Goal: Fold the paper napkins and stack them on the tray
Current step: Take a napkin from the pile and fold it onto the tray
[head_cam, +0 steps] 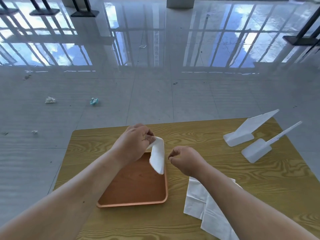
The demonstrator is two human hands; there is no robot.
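While pinched by left hand (134, 144), folded napkin (157, 155) seemingly above tray (135, 203).

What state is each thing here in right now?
Left hand: pinching a folded napkin.
Folded napkin: hanging over the tray, not set down.
Right hand: empty, fingers curled.
Tray: nothing lying in it.
Unfolded napkins: lying spread on the table.

Left hand (134, 144): we hold it raised, back toward the camera, fingers and thumb pinched on the top of a folded napkin (157, 155) that hangs below it. Right hand (185, 161): we hold it just beside, empty, fingers loosely curled, thumb and forefinger slightly apart. Both forearms bare, extended forward.
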